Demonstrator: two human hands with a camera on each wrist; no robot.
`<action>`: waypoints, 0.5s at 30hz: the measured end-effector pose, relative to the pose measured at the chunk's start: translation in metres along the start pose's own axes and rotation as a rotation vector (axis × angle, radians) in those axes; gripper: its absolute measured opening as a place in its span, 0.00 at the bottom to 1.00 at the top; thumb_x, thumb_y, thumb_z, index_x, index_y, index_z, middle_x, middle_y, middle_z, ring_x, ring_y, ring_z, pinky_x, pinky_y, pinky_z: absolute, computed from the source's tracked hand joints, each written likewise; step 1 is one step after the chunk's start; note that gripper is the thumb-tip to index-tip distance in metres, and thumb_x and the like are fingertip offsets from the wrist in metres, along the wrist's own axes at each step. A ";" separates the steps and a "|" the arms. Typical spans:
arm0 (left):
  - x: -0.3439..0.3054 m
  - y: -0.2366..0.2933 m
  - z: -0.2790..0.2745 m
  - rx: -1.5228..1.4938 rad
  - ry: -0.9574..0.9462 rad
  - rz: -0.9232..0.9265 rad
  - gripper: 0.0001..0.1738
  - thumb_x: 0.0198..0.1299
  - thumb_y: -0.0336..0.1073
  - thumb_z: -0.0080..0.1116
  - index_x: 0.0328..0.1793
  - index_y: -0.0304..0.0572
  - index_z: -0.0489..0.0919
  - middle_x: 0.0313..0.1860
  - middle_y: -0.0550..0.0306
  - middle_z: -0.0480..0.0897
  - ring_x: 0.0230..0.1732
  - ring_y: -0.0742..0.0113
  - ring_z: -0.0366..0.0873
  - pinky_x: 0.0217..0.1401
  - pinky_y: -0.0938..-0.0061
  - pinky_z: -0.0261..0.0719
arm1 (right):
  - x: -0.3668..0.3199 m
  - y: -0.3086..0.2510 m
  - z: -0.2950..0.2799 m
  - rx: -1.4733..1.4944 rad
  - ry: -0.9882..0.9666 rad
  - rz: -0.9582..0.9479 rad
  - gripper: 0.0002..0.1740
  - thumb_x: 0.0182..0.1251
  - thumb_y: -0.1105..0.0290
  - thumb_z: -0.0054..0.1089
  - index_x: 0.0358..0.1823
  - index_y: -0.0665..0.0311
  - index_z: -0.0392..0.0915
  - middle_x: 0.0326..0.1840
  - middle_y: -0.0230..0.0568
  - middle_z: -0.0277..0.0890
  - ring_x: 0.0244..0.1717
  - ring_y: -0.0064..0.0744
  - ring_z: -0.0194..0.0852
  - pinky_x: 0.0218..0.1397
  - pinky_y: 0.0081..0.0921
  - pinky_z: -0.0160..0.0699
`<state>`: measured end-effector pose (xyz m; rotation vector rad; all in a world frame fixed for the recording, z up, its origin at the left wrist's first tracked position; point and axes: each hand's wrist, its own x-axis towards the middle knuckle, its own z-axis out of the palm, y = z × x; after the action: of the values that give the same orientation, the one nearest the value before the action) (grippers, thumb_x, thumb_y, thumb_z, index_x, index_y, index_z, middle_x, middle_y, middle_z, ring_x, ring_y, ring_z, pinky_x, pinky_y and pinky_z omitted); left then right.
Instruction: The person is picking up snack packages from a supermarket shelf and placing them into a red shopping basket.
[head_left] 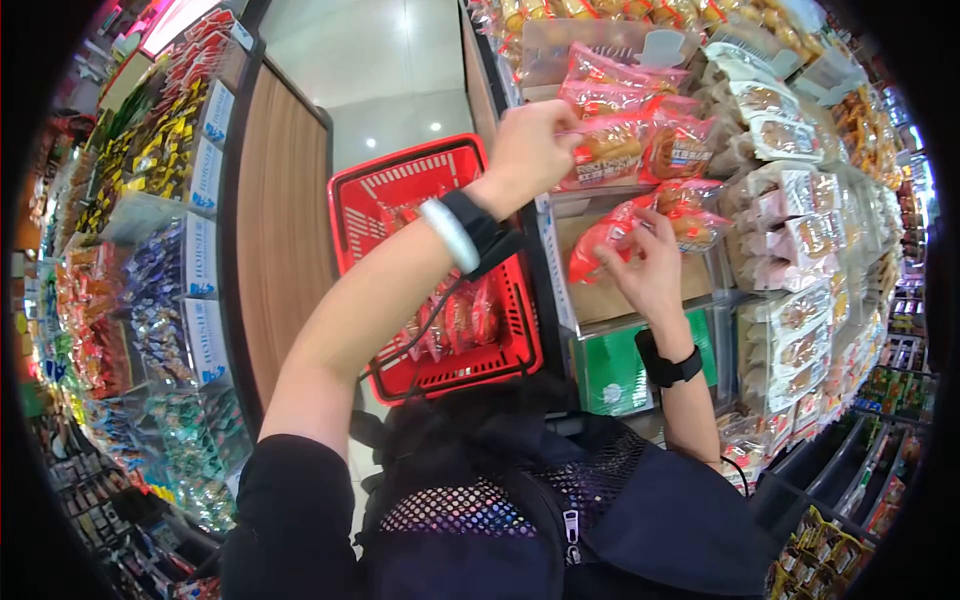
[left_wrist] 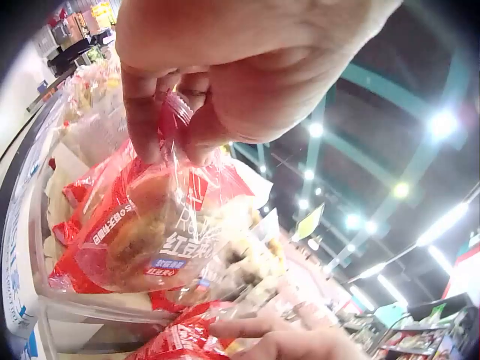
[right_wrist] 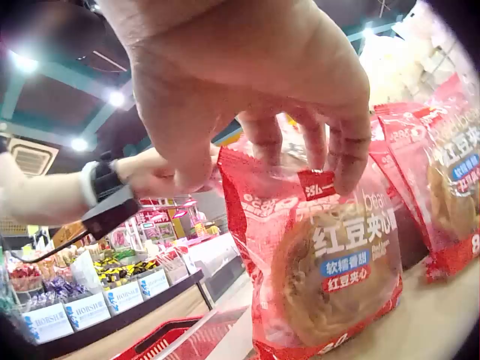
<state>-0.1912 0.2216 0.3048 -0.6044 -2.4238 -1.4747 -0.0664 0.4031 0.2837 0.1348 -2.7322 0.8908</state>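
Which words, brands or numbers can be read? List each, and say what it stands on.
"红豆夹心": left packet and right packet
"软糯香甜": right packet, on blue
"bean": right packet, upper part
"HORSH": shelf labels
Too small or blurred: right packet's bottom number, left packet's side print, print on other goods.

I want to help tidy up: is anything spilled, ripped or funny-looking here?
Nothing really stands out. The red bean bun packets in the grip of the left hand and right hand show no rip, and no spill is visible. The packets in the red shopping basket look jumbled, but that seems ordinary.
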 end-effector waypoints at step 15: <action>-0.262 -0.171 -0.088 0.396 -0.046 -0.824 0.07 0.47 0.32 0.60 0.30 0.39 0.76 0.24 0.48 0.79 0.28 0.58 0.80 0.33 0.67 0.76 | 0.002 0.034 0.003 -0.151 -0.118 0.209 0.24 0.59 0.74 0.55 0.59 0.61 0.69 0.29 0.50 0.77 0.26 0.39 0.79 0.31 0.33 0.76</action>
<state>-0.0396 0.0163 0.1038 0.5142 -3.0485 -1.1110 -0.0744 0.4294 0.2627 -0.1347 -2.9528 0.7452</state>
